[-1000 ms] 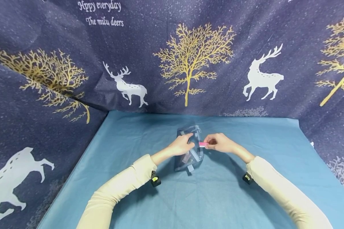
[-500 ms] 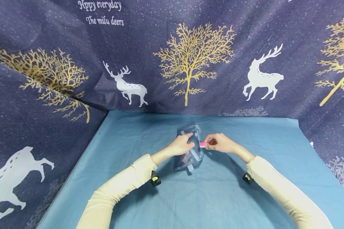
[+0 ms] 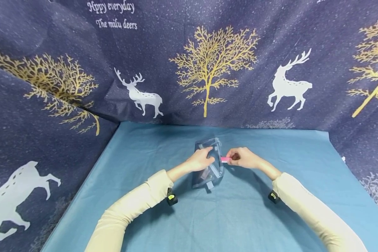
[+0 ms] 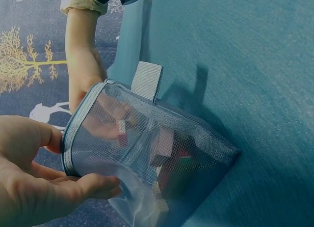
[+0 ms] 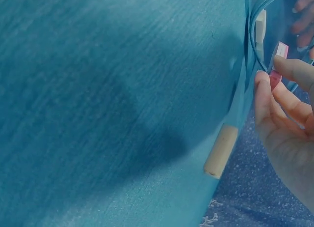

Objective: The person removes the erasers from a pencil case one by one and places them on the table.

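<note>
In the head view a dark blue see-through mesh zip pouch stands on the blue cloth. My left hand holds it, and in the left wrist view the thumb lies against the mesh. Several small blocks show through its side. Between thumb and fingertips, my right hand pinches a small pink-and-white block, like an eraser. That block is beside the pouch's right edge. The right wrist view has it near the curved zip edge; whether it touches the pouch I cannot tell.
The blue cloth covers the table, with a dark printed curtain along its back and left side. A beige rounded bar appears in the right wrist view, away from the fingers. A pale fabric tab sticks out from the pouch.
My right hand and the pink-and-white block have shifted very slightly to the right. The left hand and the pouch look nearly still.
</note>
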`<state>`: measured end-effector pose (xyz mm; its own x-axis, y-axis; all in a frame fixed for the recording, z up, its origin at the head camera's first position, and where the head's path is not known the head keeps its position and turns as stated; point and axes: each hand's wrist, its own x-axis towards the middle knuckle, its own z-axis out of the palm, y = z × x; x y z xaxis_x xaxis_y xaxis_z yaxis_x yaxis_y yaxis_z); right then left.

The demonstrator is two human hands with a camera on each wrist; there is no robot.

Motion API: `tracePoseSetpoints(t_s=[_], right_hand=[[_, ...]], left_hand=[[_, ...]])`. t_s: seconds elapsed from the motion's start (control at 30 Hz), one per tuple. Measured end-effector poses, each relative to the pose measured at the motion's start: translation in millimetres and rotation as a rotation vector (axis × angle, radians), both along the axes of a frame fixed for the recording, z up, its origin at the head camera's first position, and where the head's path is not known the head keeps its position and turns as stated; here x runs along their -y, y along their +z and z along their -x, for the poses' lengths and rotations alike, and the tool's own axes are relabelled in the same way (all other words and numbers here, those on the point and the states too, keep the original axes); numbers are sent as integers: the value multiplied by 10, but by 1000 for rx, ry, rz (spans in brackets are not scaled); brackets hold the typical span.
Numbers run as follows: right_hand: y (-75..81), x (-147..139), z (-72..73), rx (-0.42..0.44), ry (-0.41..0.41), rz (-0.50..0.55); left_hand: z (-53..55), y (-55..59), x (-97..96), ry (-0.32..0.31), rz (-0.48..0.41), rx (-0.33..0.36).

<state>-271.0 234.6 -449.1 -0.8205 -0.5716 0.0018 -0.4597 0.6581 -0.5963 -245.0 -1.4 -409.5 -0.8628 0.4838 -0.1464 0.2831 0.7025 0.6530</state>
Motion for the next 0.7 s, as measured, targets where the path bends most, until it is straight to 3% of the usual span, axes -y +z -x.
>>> tracePoseSetpoints(t_s=[0.7], right_hand=[[20,-57,-18,65,-15,40]], left_hand=[[-2,-30,-9,-5,-20,0]])
